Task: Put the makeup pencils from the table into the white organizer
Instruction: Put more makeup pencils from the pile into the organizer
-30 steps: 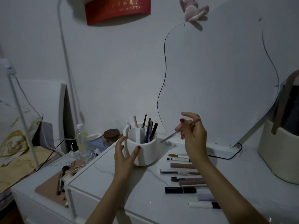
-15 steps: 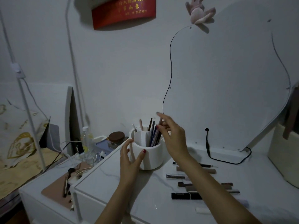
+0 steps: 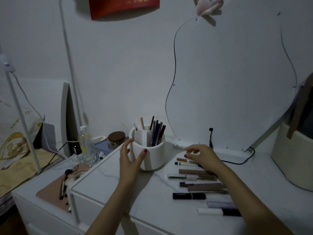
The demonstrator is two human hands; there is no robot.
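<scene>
Right hand (image 3: pixel 200 154) hovering palm-down, fingers loosely spread and empty, right over the far end of the row of makeup pencils (image 3: pixel 194 177) on the white table (image 3: pixel 152 209); nearest one, the orange-tipped pencil (image 3: pixel 182 159), just under the fingertips. Long axes running left-right, tips toward the white organizer (image 3: pixel 149 150), just to the left. Left hand (image 3: pixel 130 160) open, cupping the organizer's wall, thumb on its front, farther from the row. Red sign (image 3: pixel 125 5) up top: digits, roughly 1813557922; pencil labels unreadable
</scene>
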